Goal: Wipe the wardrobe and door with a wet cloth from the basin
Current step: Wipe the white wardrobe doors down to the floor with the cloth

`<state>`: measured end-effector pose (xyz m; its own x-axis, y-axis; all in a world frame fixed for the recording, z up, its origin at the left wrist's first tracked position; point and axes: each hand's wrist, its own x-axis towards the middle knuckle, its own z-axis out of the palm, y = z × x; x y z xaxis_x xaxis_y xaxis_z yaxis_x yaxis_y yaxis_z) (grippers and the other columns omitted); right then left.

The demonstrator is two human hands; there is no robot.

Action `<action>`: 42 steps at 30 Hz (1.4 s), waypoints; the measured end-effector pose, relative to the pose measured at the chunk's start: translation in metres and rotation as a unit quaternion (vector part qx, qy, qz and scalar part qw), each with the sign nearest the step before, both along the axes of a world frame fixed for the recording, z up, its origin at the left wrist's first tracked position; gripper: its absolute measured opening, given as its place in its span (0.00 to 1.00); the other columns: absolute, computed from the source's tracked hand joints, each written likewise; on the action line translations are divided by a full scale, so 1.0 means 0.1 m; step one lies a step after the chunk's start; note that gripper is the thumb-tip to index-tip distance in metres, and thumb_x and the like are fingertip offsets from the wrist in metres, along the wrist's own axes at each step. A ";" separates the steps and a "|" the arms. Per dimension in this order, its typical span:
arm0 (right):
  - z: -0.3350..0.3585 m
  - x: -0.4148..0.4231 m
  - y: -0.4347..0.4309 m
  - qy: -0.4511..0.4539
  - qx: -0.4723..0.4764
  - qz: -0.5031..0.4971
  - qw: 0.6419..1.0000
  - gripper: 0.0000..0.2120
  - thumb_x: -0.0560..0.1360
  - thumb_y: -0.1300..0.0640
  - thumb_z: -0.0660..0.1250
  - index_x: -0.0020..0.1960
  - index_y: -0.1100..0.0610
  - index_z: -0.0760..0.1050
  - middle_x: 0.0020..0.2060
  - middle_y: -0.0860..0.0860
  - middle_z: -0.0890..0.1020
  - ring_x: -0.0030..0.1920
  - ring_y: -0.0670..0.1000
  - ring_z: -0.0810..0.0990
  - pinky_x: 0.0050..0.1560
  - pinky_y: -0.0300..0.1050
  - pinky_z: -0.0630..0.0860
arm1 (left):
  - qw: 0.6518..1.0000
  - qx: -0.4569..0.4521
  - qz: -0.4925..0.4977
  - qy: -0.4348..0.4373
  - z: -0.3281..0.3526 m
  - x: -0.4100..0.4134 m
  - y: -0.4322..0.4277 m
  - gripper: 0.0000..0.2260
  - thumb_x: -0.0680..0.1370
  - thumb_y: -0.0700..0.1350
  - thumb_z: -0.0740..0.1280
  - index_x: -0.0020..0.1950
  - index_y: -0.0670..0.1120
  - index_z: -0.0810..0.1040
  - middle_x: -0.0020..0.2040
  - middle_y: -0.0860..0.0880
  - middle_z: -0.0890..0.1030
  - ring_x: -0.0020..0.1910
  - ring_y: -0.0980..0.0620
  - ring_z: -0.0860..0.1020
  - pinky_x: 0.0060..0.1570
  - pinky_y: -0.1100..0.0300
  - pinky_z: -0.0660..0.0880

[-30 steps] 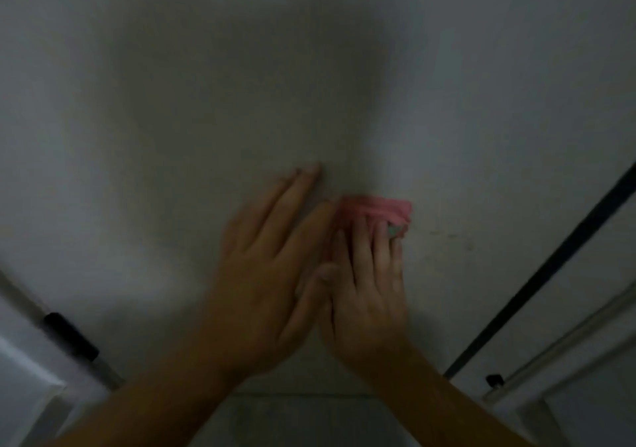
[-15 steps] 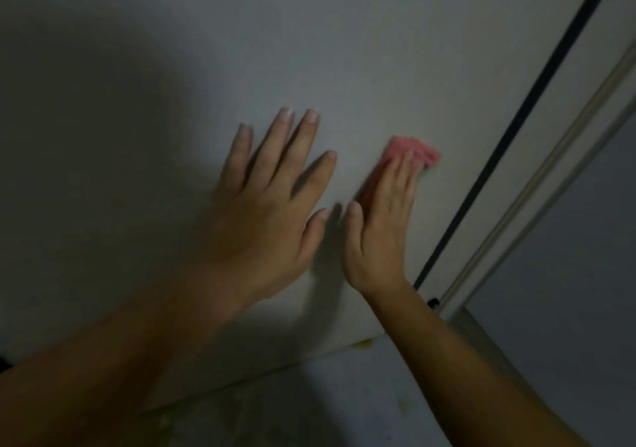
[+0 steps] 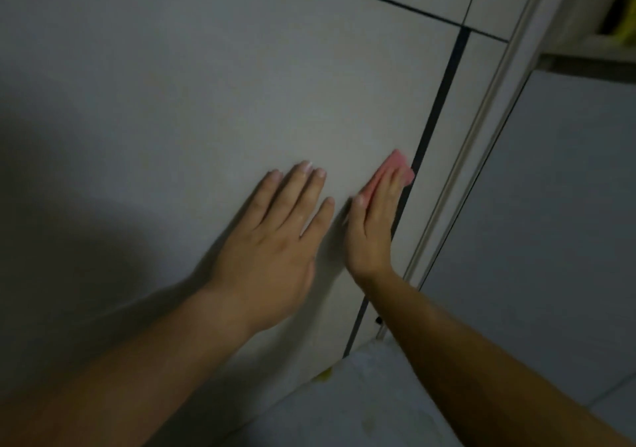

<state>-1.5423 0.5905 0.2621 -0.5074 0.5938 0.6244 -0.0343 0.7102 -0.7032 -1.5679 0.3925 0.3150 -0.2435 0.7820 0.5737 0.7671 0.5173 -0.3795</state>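
Observation:
A pale grey wardrobe panel (image 3: 241, 85) fills most of the view. My right hand (image 3: 375, 219) presses a small pink cloth (image 3: 399, 167) flat against the panel, right at its right edge beside a dark vertical gap (image 3: 444, 81). Only the cloth's top and side show past my fingers. My left hand (image 3: 275, 243) lies flat on the panel just left of the right hand, fingers spread, holding nothing. No basin is in view.
Right of the gap stand a narrow panel strip and a pale frame rail (image 3: 488, 109), then a grey wall (image 3: 557, 205). A shelf with something yellow (image 3: 623, 23) sits top right. Pale floor (image 3: 361, 405) lies below.
The right hand has slid the pink cloth rightward to the panel's edge by the dark gap. The left hand has followed along the panel. The view has swung to show more of the right side.

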 end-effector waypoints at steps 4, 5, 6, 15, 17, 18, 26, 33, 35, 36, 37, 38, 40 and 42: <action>-0.40 0.19 0.27 -0.025 -0.103 0.021 0.994 0.31 0.86 0.43 0.47 0.80 0.42 0.31 0.79 0.38 0.32 0.77 0.34 0.33 0.81 0.55 0.40 | 1.000 -0.012 -0.018 0.018 0.12 -0.04 0.38 0.33 0.82 0.53 0.46 0.82 0.39 0.41 0.80 0.34 0.34 0.80 0.36 0.32 0.78 0.39 0.33; -0.28 0.21 0.40 -0.019 -0.102 0.030 0.994 0.30 0.86 0.44 0.46 0.79 0.42 0.31 0.79 0.38 0.32 0.76 0.31 0.34 0.81 0.53 0.40 | 0.999 0.009 -0.025 0.023 0.19 -0.08 0.51 0.33 0.81 0.53 0.48 0.82 0.39 0.46 0.81 0.34 0.39 0.81 0.36 0.35 0.79 0.39 0.36; -0.09 0.19 0.51 0.002 -0.070 0.033 0.997 0.29 0.86 0.45 0.46 0.80 0.44 0.33 0.80 0.40 0.34 0.77 0.33 0.35 0.81 0.51 0.39 | 0.999 0.024 -0.026 0.032 0.26 -0.10 0.61 0.33 0.80 0.53 0.50 0.82 0.38 0.50 0.82 0.34 0.43 0.82 0.36 0.39 0.79 0.39 0.39; 1.10 -0.18 1.49 0.090 0.264 -0.022 0.960 0.31 0.85 0.47 0.44 0.81 0.60 0.39 0.81 0.55 0.40 0.82 0.59 0.39 0.81 0.62 0.39 | 0.996 0.054 -0.004 0.064 0.58 -0.14 1.22 0.34 0.79 0.54 0.57 0.81 0.39 0.57 0.83 0.37 0.49 0.82 0.37 0.46 0.78 0.38 0.37; 1.32 -0.18 1.73 0.133 0.158 -0.017 0.978 0.31 0.86 0.45 0.42 0.81 0.61 0.38 0.81 0.56 0.39 0.82 0.52 0.38 0.81 0.56 0.37 | 0.996 0.059 -0.003 0.067 0.56 -0.14 1.26 0.34 0.78 0.54 0.59 0.80 0.38 0.61 0.82 0.36 0.53 0.82 0.36 0.49 0.79 0.37 0.39; 1.42 -0.20 1.74 0.148 0.123 -0.023 0.981 0.30 0.86 0.47 0.42 0.81 0.63 0.38 0.82 0.58 0.40 0.82 0.52 0.38 0.81 0.55 0.37 | 0.996 0.061 0.000 0.065 0.55 -0.13 1.27 0.34 0.77 0.53 0.60 0.80 0.38 0.63 0.82 0.36 0.54 0.82 0.36 0.50 0.79 0.37 0.40; 0.62 -0.21 1.72 0.133 0.142 -0.044 0.980 0.30 0.85 0.53 0.44 0.81 0.64 0.40 0.82 0.59 0.41 0.82 0.57 0.38 0.81 0.59 0.37 | 0.999 0.022 -0.025 0.026 0.21 -0.03 1.41 0.34 0.75 0.53 0.64 0.78 0.38 0.66 0.81 0.37 0.58 0.82 0.37 0.54 0.79 0.37 0.46; -0.84 -0.05 1.42 0.084 -0.040 -0.069 0.993 0.30 0.85 0.56 0.46 0.81 0.61 0.35 0.82 0.51 0.37 0.81 0.52 0.33 0.79 0.62 0.36 | 0.998 -0.051 -0.036 -0.004 -0.26 -0.04 1.44 0.34 0.74 0.53 0.66 0.78 0.39 0.67 0.82 0.38 0.57 0.82 0.38 0.54 0.79 0.38 0.47; -0.66 -0.07 1.40 0.095 -0.085 -0.061 0.990 0.31 0.85 0.50 0.44 0.82 0.57 0.35 0.81 0.48 0.35 0.80 0.46 0.31 0.80 0.56 0.33 | 0.997 -0.062 -0.036 -0.008 -0.31 -0.03 1.45 0.34 0.75 0.53 0.65 0.78 0.40 0.67 0.82 0.38 0.57 0.82 0.39 0.54 0.79 0.39 0.47; -0.47 -0.10 1.38 0.108 -0.078 -0.052 0.990 0.31 0.85 0.49 0.43 0.82 0.57 0.35 0.82 0.49 0.35 0.80 0.45 0.32 0.80 0.52 0.31 | 0.997 -0.063 -0.036 -0.007 -0.33 -0.02 1.45 0.34 0.75 0.52 0.65 0.78 0.40 0.67 0.82 0.39 0.57 0.82 0.39 0.54 0.80 0.39 0.46; -0.30 -0.12 1.39 0.122 -0.058 -0.043 0.990 0.30 0.85 0.49 0.43 0.82 0.57 0.37 0.82 0.50 0.36 0.80 0.46 0.33 0.80 0.49 0.32 | 0.997 -0.062 -0.034 -0.005 -0.34 -0.01 1.46 0.33 0.75 0.52 0.64 0.78 0.39 0.67 0.82 0.39 0.57 0.82 0.39 0.54 0.80 0.39 0.46; -0.17 -0.15 1.41 0.134 -0.031 -0.038 0.990 0.30 0.85 0.50 0.43 0.82 0.58 0.38 0.82 0.52 0.37 0.81 0.48 0.35 0.80 0.49 0.34 | 0.998 -0.061 -0.033 -0.003 -0.35 -0.01 1.46 0.33 0.75 0.52 0.64 0.78 0.39 0.68 0.82 0.39 0.58 0.82 0.39 0.55 0.80 0.39 0.47; -0.15 -0.20 1.47 0.139 0.019 -0.051 0.989 0.29 0.85 0.52 0.45 0.82 0.61 0.39 0.82 0.54 0.40 0.82 0.53 0.38 0.81 0.53 0.37 | 0.998 -0.061 -0.028 -0.002 -0.34 -0.01 1.47 0.33 0.75 0.51 0.64 0.78 0.38 0.68 0.82 0.38 0.58 0.82 0.39 0.55 0.80 0.39 0.48; -0.45 -0.19 1.49 0.126 0.030 -0.067 0.989 0.30 0.85 0.56 0.46 0.81 0.66 0.40 0.82 0.58 0.41 0.82 0.57 0.39 0.81 0.58 0.38 | 0.998 -0.060 -0.026 -0.002 -0.33 -0.01 1.46 0.33 0.75 0.51 0.64 0.78 0.38 0.67 0.82 0.38 0.58 0.82 0.39 0.55 0.80 0.39 0.48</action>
